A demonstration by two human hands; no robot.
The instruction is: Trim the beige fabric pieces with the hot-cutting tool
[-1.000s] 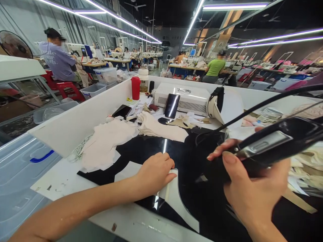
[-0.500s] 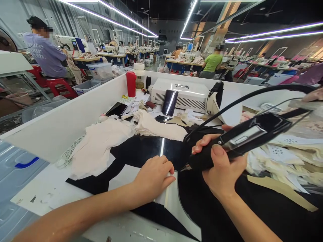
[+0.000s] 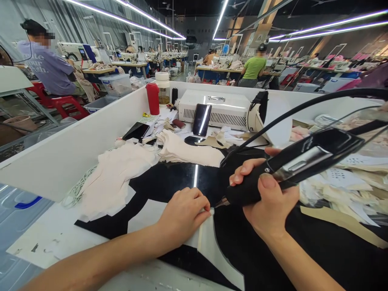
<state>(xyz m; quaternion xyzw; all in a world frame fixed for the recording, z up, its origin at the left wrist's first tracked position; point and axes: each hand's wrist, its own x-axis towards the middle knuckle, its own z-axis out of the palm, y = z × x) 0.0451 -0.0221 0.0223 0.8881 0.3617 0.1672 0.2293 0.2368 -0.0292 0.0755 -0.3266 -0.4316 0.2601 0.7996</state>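
Note:
My left hand (image 3: 183, 213) rests with curled fingers on a pale fabric piece (image 3: 209, 242) lying on the glossy black worktop (image 3: 169, 182), pinching its upper edge. My right hand (image 3: 266, 198) is wrapped round a black corded hand tool (image 3: 297, 161), whose metal tip (image 3: 222, 201) points down-left and sits right beside my left fingertips at the fabric's edge. The tool's black cable (image 3: 306, 107) arcs up and off to the right.
Cream fabric pieces (image 3: 115, 173) are heaped at left and a stack (image 3: 188, 151) behind. A white machine (image 3: 218, 109), a phone (image 3: 201, 119), a red bottle (image 3: 152, 98) and a jar (image 3: 163, 87) stand at the back. More cut pieces (image 3: 345, 190) lie right. Other people sit at distant tables.
My right hand has brought the tool leftward and down from the right, so its tip now sits at the fabric edge by my left fingers. My left hand has stayed on the fabric.

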